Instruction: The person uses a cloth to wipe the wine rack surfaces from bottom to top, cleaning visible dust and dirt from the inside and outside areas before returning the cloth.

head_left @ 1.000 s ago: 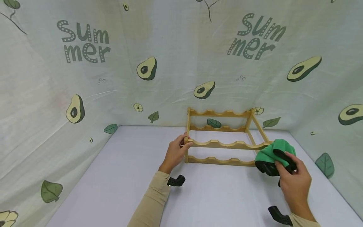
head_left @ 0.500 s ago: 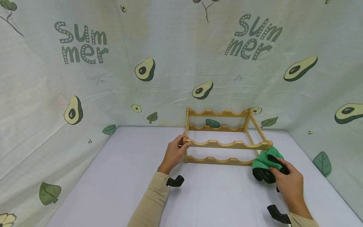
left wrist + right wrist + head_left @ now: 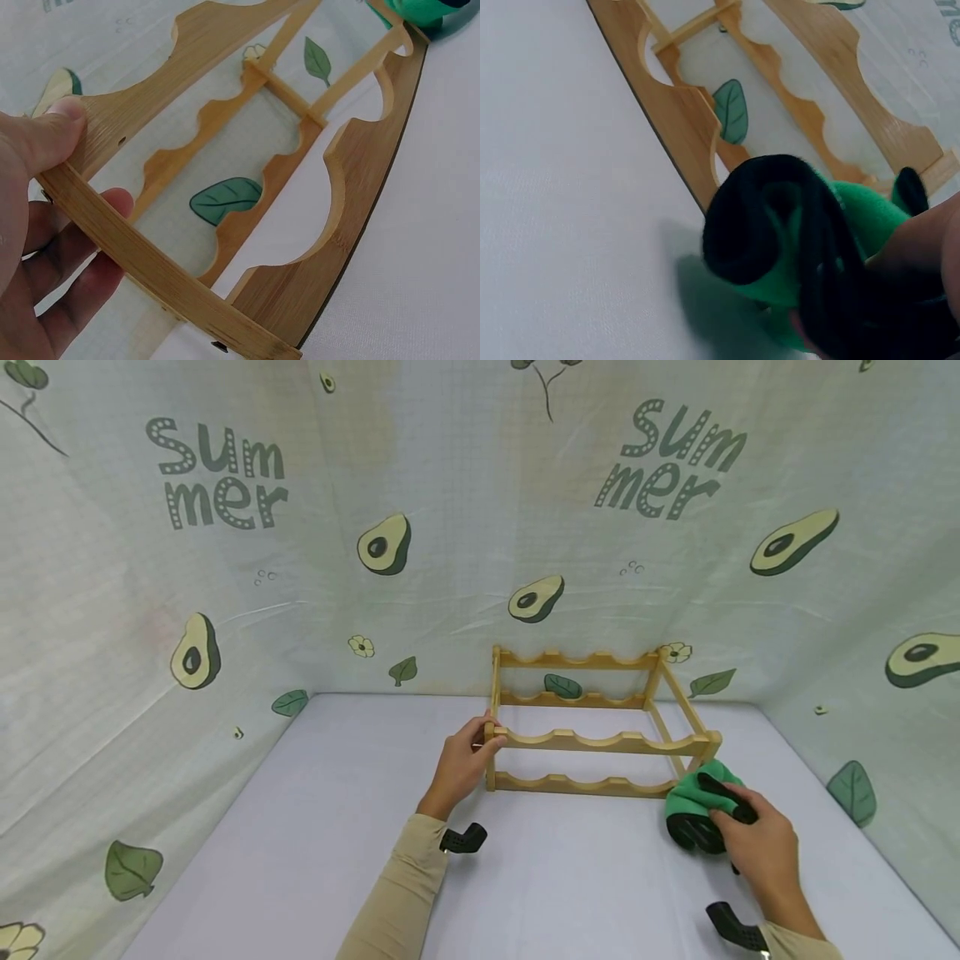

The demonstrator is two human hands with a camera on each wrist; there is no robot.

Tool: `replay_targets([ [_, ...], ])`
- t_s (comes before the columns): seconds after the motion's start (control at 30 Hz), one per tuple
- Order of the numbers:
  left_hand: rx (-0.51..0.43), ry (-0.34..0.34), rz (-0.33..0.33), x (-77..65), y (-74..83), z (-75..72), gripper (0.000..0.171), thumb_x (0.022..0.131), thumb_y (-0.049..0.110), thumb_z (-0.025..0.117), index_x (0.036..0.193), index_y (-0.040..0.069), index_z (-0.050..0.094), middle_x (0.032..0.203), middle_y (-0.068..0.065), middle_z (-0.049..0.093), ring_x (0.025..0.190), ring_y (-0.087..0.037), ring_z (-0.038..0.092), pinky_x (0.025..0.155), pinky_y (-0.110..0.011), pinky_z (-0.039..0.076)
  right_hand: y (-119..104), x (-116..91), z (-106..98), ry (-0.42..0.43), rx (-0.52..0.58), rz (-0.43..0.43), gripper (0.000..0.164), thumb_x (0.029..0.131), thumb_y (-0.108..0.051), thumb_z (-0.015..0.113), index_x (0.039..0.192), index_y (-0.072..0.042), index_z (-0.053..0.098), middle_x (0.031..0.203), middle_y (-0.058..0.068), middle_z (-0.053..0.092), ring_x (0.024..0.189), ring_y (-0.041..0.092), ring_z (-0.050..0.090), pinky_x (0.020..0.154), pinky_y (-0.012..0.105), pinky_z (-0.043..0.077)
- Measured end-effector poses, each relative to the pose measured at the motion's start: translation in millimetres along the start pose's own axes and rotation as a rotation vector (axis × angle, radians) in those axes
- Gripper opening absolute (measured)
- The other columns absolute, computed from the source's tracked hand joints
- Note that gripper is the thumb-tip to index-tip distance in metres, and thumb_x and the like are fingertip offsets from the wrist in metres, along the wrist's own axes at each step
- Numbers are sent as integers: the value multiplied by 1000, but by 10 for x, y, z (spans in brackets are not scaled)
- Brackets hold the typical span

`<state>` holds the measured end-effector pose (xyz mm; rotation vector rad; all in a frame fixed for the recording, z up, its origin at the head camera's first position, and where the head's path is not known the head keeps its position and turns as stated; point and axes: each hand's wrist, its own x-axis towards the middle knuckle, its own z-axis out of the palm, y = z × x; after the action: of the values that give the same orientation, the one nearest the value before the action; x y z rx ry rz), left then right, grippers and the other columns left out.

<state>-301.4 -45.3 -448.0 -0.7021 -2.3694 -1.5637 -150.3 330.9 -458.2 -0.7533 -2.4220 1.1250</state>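
A light wooden wine rack [image 3: 600, 742] with scalloped rails stands toward the back right of the table. My left hand [image 3: 467, 762] grips its front left upper corner, the thumb on the top rail and fingers behind the post, as the left wrist view shows on the rack [image 3: 187, 255]. At the front right corner my right hand [image 3: 761, 843] holds a bunched green cloth with black edging [image 3: 693, 806] against the lower part of the post. In the right wrist view the folded cloth [image 3: 780, 225] covers that corner, and most of the fingers are hidden behind it.
The white table [image 3: 337, 827] spreads in front and to the left of the rack. Behind it hangs a pale curtain [image 3: 450, 468] printed with avocados and leaves. Black wrist-camera mounts [image 3: 465, 838] stick out from both sleeves.
My right hand has moved down and to the left with the green cloth, from the top of the right front post to its lower part. The left hand keeps its grip on the rack.
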Motion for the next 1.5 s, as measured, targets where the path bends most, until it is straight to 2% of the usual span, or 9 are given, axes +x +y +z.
replay_targets([
  [0.27, 4, -12, -2, 4, 1, -18, 28, 99, 32, 66, 121, 16, 62, 112, -1, 72, 103, -12, 67, 88, -33, 54, -94, -112, 66, 212, 119, -136, 49, 90, -7, 67, 138, -4, 59, 142, 25, 53, 135, 42, 44, 108, 58, 36],
  [0.43, -10, -32, 1, 23, 15, -29, 27, 99, 31, 65, 121, 15, 62, 110, -1, 71, 101, -11, 66, 88, -32, 54, -207, -154, 161, 405, 125, -373, 49, 80, 5, 72, 128, -3, 67, 121, 27, 61, 120, 44, 55, 103, 55, 42],
  [0.57, 7, -40, -7, 25, 14, -38, 26, 100, 30, 64, 121, 16, 61, 110, 0, 72, 99, -11, 66, 87, -32, 54, -260, -152, 249, 469, 119, -567, 51, 74, 11, 71, 124, 0, 68, 115, 32, 57, 113, 47, 55, 100, 51, 44],
  [0.63, 22, -47, -11, 25, 9, -44, 25, 100, 28, 64, 121, 16, 61, 110, 0, 72, 98, -11, 66, 87, -32, 54, -278, -153, 294, 461, 96, -642, 49, 76, 8, 69, 125, 1, 68, 117, 33, 55, 114, 48, 54, 101, 48, 43],
  [0.87, 45, -75, -2, 20, 14, -38, 23, 101, 25, 63, 122, 15, 60, 110, -2, 71, 97, -14, 66, 86, -34, 54, -410, -156, 515, 479, 118, -845, 47, 70, 9, 71, 116, 0, 72, 123, 28, 58, 121, 45, 55, 103, 16, 32],
  [0.97, 47, -84, -4, 13, 24, -35, 23, 101, 25, 63, 122, 15, 59, 110, -1, 71, 98, -14, 65, 87, -34, 54, -482, -176, 592, 453, 121, -853, 47, 70, 10, 71, 116, -1, 72, 124, 26, 59, 123, 42, 55, 103, 13, 32],
  [1.1, 58, -83, -6, 11, 46, -49, 23, 101, 24, 63, 122, 16, 59, 109, -1, 71, 97, -14, 65, 87, -34, 54, -581, -213, 693, 445, 157, -878, 48, 67, 11, 71, 114, -1, 73, 120, 25, 62, 109, 42, 60, 99, 7, 31],
  [1.3, 57, -86, 3, 15, 60, -63, 23, 101, 22, 63, 123, 15, 59, 109, -2, 70, 98, -15, 65, 87, -34, 54, -707, -289, 790, 461, 189, -918, 49, 65, 13, 71, 111, -2, 74, 117, 25, 63, 106, 43, 61, 101, 9, 32],
  [1.5, 51, -91, -7, 13, 57, -78, 24, 102, 22, 62, 124, 15, 58, 113, -2, 69, 101, -15, 65, 90, -35, 53, -843, -368, 916, 408, 183, -969, 46, 67, 11, 69, 110, -2, 74, 118, 24, 63, 106, 42, 61, 102, 10, 31],
])
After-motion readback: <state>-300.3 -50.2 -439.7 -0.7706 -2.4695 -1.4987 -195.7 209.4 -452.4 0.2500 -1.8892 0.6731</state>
